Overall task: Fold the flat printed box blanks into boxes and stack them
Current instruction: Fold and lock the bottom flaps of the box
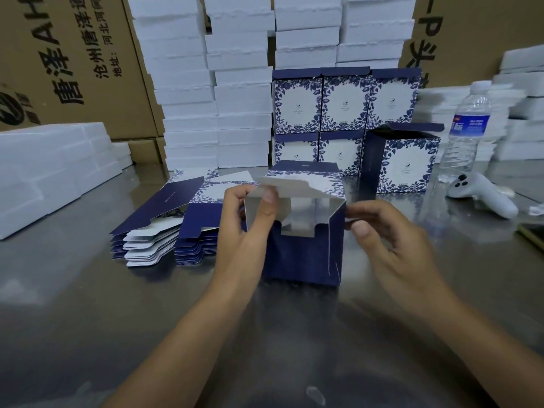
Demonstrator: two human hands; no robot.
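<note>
From the head camera, a half-folded dark blue box stands mid-table on the steel table with its top flaps open, just right of two piles of flat blanks. The left grip pinches the white left flap between thumb and curled fingers, and the right grip pinches the box's right edge. Behind, finished boxes sit in two stacked rows, beside one open box.

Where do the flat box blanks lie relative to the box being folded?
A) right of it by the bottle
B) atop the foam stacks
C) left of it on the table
C: the flat blanks sit piled on the table left of the half-folded box.
</note>
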